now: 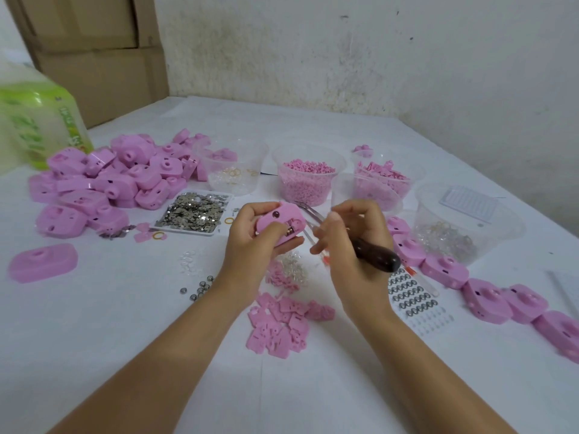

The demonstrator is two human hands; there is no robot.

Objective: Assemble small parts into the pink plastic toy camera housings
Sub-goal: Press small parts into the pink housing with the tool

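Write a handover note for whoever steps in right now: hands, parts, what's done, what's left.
Left hand grips a pink housing, thumb beside a small metal part in it.
Right hand pinches tweezers next to the housing, with a dark-handled tool held in the same hand.
Supplies: tray of metal pieces, tub of pink bits, pink plates, steel balls.
Done: probably the row of housings on the right.
Left: this housing, then the pile on the left.

Both bare forearms reach forward and converge; left hand (250, 238) curls round a housing (289, 214), right hand (347, 245) grips a tool (377, 254).
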